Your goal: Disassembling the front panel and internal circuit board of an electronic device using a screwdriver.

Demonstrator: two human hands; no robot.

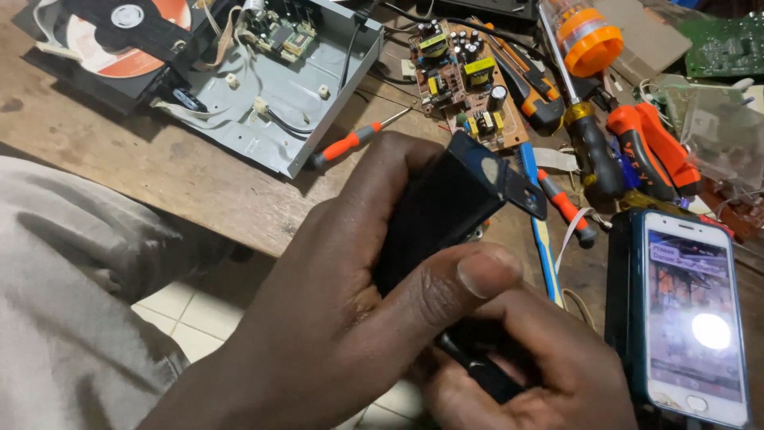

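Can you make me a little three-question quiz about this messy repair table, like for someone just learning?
1. True or false: both hands, the left hand and the right hand, grip the black box-shaped part.
2. What lies just right of the hands on the wooden table?
A. a lit smartphone
B. a cup
C. a book
3. Fill in: the small screwdriver beside the open grey metal case has an ______ handle.

Key: 1 true; 2 A; 3 orange
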